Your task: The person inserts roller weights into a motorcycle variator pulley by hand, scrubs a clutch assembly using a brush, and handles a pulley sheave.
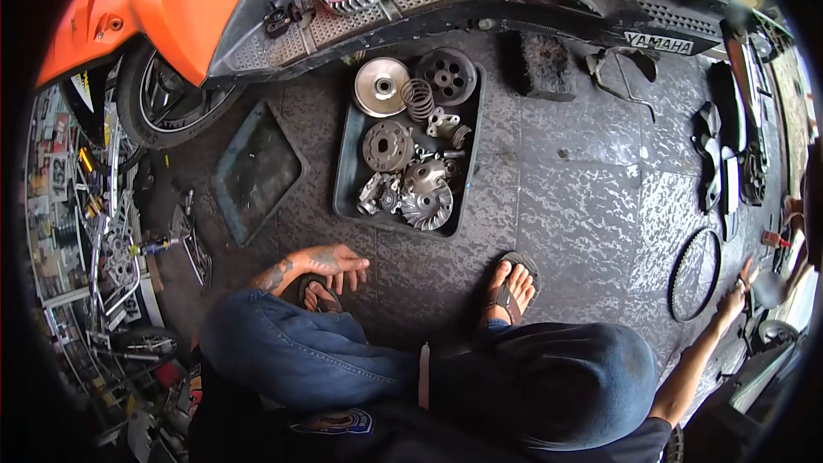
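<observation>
Left hand (339, 264): fingers loosely apart
Right hand (733, 298): three o'clock, near belt (675, 279); I can't tell its grip
Parts tray (345, 154): twelve o'clock

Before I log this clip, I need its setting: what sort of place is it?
Probably a motorcycle workshop: an orange scooter marked YAMAHA, and round grey metal parts in a dark rectangular tray.

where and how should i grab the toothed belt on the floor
Probably from above, pinching the belt at its left side, thumb outside, fingers inside: it lies flat in an open loop, with bare floor either side there.
</observation>
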Demonstrator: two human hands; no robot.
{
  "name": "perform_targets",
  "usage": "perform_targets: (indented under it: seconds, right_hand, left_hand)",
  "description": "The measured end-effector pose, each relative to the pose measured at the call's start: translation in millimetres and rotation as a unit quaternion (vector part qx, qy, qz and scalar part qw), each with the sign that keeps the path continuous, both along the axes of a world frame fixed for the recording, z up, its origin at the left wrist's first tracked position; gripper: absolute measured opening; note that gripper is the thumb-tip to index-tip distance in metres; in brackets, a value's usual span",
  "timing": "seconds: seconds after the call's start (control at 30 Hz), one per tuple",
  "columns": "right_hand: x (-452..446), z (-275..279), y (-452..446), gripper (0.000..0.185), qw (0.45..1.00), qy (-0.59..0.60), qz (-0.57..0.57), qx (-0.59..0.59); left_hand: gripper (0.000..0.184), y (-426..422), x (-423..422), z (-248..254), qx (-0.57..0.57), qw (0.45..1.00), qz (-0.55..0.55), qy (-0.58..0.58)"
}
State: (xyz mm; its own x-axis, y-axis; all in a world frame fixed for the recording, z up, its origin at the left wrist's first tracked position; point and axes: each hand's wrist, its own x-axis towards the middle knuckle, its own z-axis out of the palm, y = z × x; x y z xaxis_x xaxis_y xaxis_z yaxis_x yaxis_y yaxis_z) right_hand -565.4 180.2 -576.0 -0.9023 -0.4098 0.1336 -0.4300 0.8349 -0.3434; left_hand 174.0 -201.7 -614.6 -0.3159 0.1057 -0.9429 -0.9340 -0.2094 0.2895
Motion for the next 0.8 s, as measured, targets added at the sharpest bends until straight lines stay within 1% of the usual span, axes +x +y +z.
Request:
perform_targets:
  seconds: [0.03,0.1,0.13,0.27,0.3,0.33,0.37,0.4,0.43,0.47,0.5,0.53,0.57,0.63,0.67,0.7,0.73,0.8]
  right_hand:
    - [-30,-15,25,0.057,0.999,0.006,-0.036,0.005]
    - [-106,-58,95,0.052,0.995,0.07,-0.058,0.039]
    - [-130,-74,120,0.05,0.992,0.098,-0.062,0.052]
    - [-140,-33,114,0.054,0.986,0.042,-0.098,0.13]
    - [-157,-35,122,0.055,0.979,0.01,-0.162,0.125]
    - [-173,-36,130,0.055,0.966,-0.021,-0.226,0.12]
    - [-223,-59,170,0.053,0.992,-0.027,-0.117,0.039]
    - [-242,-64,180,0.052,0.998,-0.053,-0.002,-0.042]
    - [-256,-73,200,0.051,0.993,0.036,0.105,0.033]
    - [-243,-68,193,0.054,0.964,0.143,0.201,0.097]
    - [-175,-36,135,0.061,0.951,0.207,0.054,0.221]
    - [-78,13,45,0.069,0.899,0.233,-0.086,0.361]
    - [-85,25,46,0.042,0.886,0.06,-0.19,0.419]
    - [-124,-13,75,0.036,0.923,0.101,-0.292,0.231]
    - [-141,-29,90,0.035,0.927,0.134,-0.326,0.128]
    - [-141,-30,91,0.044,0.914,0.107,-0.391,0.006]
    - [-133,-19,87,0.048,0.889,0.084,-0.442,-0.089]
    - [-137,-24,86,0.05,0.88,0.08,-0.456,-0.108]
  left_hand:
    - [0.057,0,0,1,0.001,1.0,0.005,-0.005]
    - [0.056,0,-1,4,-0.007,0.999,-0.023,-0.027]
    - [0.056,-1,-1,5,-0.002,0.999,-0.016,-0.028]
    - [0.056,0,6,4,-0.013,0.999,0.009,-0.052]
    - [0.056,1,9,4,-0.015,0.998,0.009,-0.052]
    - [0.056,1,13,4,-0.012,0.998,0.032,-0.058]
    - [0.057,0,17,5,-0.008,0.997,0.052,-0.063]
    - [0.059,0,18,9,-0.009,0.996,0.071,-0.058]
    - [0.062,0,28,8,-0.016,0.996,0.085,-0.028]
    - [0.06,3,21,32,0.104,0.977,0.181,-0.037]
    - [0.059,-7,6,37,0.116,0.974,0.194,-0.029]
    - [0.058,-11,-11,41,0.105,0.977,0.186,-0.028]
    - [0.058,-16,-24,43,0.098,0.979,0.173,-0.035]
    - [0.057,-19,-48,44,0.089,0.983,0.152,-0.051]
    - [0.057,-15,-53,45,0.085,0.982,0.155,-0.065]
    - [0.057,-9,-52,44,0.083,0.981,0.158,-0.077]
    - [0.057,-4,-48,42,0.075,0.98,0.162,-0.09]
    - [0.057,10,-23,35,0.034,0.978,0.174,-0.106]
